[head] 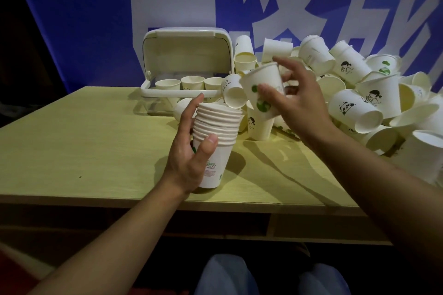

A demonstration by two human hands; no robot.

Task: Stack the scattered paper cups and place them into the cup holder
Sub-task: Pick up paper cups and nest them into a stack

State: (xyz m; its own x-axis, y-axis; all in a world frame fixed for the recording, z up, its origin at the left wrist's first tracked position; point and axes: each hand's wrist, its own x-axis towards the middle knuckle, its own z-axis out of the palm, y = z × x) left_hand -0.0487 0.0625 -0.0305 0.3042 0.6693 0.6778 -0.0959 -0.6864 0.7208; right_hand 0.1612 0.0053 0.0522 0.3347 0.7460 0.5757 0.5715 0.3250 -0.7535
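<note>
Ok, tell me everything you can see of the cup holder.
The cup holder is a cream, plastic-looking box standing at the table's far edge, before the blue banner. Its rounded hinged lid is flipped open and stands upright behind. Three upright cups show in a row inside. Loose cups of the pile crowd its right side. Neither hand touches it.

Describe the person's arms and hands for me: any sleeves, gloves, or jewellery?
Both forearms are bare up to the frame edge, with no sleeves in view. The left hand and right hand wear no gloves, and no rings, watch or wristband show. Short, unpainted fingernails are visible on the left thumb.
</note>
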